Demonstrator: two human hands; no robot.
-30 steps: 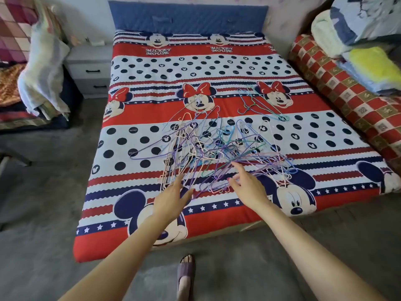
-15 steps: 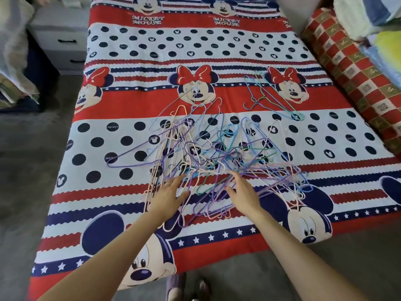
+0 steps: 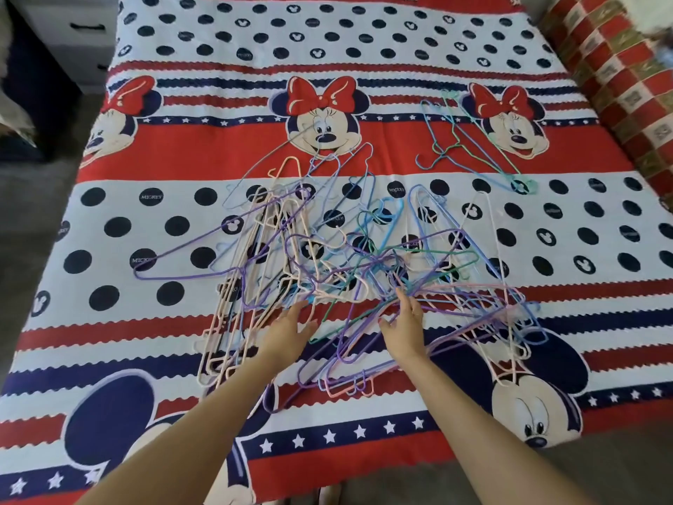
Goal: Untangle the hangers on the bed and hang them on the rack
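Observation:
A tangled heap of thin wire hangers (image 3: 349,260) in purple, pink, blue and green lies on the middle of the bed (image 3: 109,198). A smaller bunch of blue and green hangers (image 3: 473,140) lies apart at the upper right. My left hand (image 3: 291,329) reaches into the near left part of the heap with straight, spread fingers that touch the wires. My right hand (image 3: 404,326) lies on the near middle of the heap, fingers extended among the purple and pink wires. Neither hand plainly grips a hanger. No rack is in view.
The bed has a red, white and navy cartoon-mouse cover. A grey nightstand with drawers (image 3: 76,34) stands at the upper left. A red checked bolster (image 3: 619,78) runs along the bed's right side. Grey floor (image 3: 29,227) lies to the left and in front.
The view has moved closer to the bed and tilted down. Both hands have reached further forward, from the heap's near edge into the tangled hangers.

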